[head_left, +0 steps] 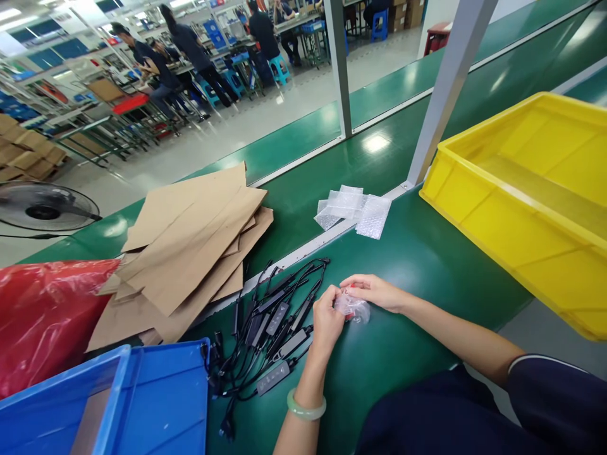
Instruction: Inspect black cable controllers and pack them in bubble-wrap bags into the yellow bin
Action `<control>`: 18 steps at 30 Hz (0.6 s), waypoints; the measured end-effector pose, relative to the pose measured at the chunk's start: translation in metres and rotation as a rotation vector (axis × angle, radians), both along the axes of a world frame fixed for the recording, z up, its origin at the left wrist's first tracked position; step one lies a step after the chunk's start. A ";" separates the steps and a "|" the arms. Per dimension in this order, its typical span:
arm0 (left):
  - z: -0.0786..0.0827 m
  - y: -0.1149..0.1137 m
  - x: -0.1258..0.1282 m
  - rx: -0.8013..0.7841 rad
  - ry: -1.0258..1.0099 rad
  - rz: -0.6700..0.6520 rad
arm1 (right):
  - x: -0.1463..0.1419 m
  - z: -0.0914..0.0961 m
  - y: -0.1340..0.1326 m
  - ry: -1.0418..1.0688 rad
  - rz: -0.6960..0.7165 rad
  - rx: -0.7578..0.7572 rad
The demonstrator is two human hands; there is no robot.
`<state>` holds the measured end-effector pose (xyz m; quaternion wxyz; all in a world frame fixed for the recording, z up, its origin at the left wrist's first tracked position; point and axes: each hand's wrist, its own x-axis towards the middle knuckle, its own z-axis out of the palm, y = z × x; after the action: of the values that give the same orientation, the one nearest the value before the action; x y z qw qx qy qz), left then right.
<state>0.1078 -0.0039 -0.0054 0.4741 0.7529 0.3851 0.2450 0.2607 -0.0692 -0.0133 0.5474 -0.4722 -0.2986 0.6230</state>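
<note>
Hands are gripping together a clear plastic bag; black cables with inline boxes are lying left on the bench.

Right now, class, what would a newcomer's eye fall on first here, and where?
The big yellow bin at the right edge and the blue bin at lower left stand out against the green table. Near the middle, the left hand and right hand hold crumpled clear plastic, with a tangle of black cables beside the left hand.
</note>
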 end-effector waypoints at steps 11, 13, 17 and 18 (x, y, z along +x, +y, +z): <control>-0.003 0.003 -0.005 0.172 0.048 -0.056 | 0.010 -0.012 0.003 0.143 -0.046 -0.106; -0.003 0.003 -0.006 0.197 0.052 -0.065 | 0.008 -0.010 0.003 0.166 -0.020 -0.112; -0.005 0.003 -0.007 0.255 0.045 -0.047 | 0.003 -0.011 0.004 0.238 0.019 -0.143; -0.005 0.003 -0.007 0.271 0.041 -0.037 | 0.003 -0.012 0.004 0.260 0.019 -0.154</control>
<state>0.1011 -0.0008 -0.0102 0.3646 0.8219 0.3442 0.2703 0.2637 -0.0655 -0.0256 0.5376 -0.4252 -0.1808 0.7054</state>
